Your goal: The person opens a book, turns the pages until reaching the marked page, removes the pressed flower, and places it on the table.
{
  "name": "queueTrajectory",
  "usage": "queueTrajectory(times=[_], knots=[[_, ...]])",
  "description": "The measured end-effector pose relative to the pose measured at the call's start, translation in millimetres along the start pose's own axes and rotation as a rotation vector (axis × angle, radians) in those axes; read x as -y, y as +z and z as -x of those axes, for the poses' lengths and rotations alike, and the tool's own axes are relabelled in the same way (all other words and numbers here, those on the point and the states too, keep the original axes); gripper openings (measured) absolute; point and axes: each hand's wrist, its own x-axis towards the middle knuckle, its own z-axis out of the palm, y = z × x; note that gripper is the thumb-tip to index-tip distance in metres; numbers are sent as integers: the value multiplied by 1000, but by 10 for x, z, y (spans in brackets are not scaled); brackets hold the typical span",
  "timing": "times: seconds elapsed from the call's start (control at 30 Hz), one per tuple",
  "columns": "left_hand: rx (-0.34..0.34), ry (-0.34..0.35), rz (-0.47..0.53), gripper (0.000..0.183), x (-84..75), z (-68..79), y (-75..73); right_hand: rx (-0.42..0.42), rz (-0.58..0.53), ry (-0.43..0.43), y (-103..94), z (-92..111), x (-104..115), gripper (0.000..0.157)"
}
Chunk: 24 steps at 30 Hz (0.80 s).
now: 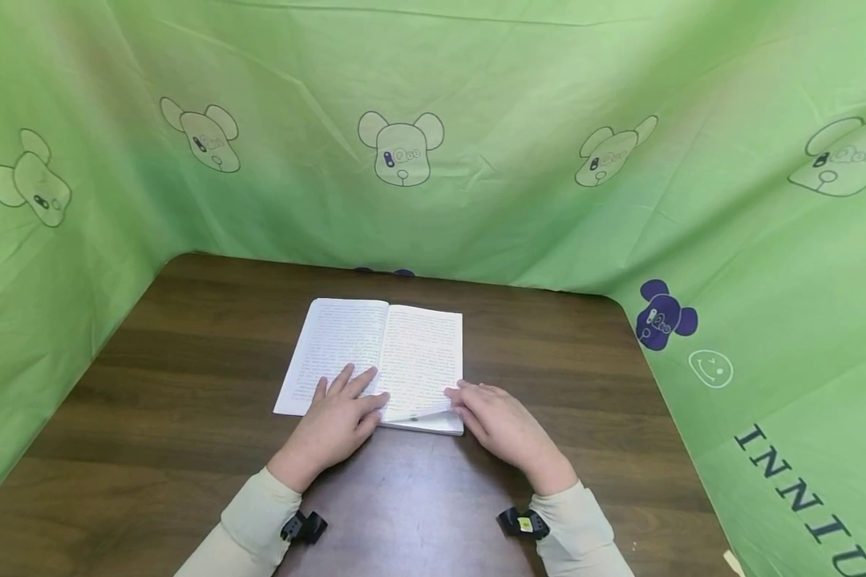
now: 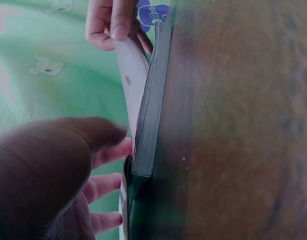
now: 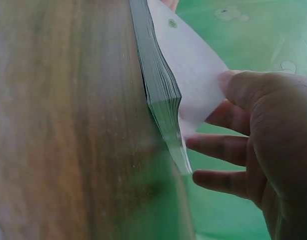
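An open book (image 1: 339, 336) with printed pages lies on the brown table. My left hand (image 1: 329, 426) rests its spread, fairly straight fingers over the lower left page and the fold. At the lower right corner, my right hand (image 1: 508, 425) pinches a page (image 1: 424, 361) between thumb and finger. That page (image 3: 196, 65) is raised off the thick stack of pages (image 3: 161, 80) in the right wrist view, and a small green mark shows on its underside. The left wrist view has my left thumb (image 2: 101, 134) hovering by the book's lower edge.
The wood-grain table (image 1: 151, 385) runs out around the book on all sides. Green cloth (image 1: 476, 72) with printed bear heads hangs behind the table and along both sides. Black straps with small devices (image 1: 305, 527) sit on both wrists, over pale sleeves.
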Motion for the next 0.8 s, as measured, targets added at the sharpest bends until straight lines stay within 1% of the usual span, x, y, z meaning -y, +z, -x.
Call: queueTrajectory(times=[0.07,0.1,0.2,0.33,0.53,0.67,0.8], knots=[[1,-4,12,38,4,6,10,-41,10,-12,20,-1,-6,29],[0,-5,21,41,6,10,15,-58,15,-18,32,-2,-9,30],[-4,-13,25,45,11,22,26,-94,17,-31,54,-5,-7,30],[-21,-11,13,42,21,18,22,-129,15,-42,48,-22,9,28],[-54,-8,41,43,34,-12,-34,-163,24,-63,9,-86,6,25],[-51,5,58,43,29,-27,-33,-169,33,-57,2,-77,-16,27],[-41,-3,53,39,17,-14,-12,-159,30,-56,16,-48,-29,28]])
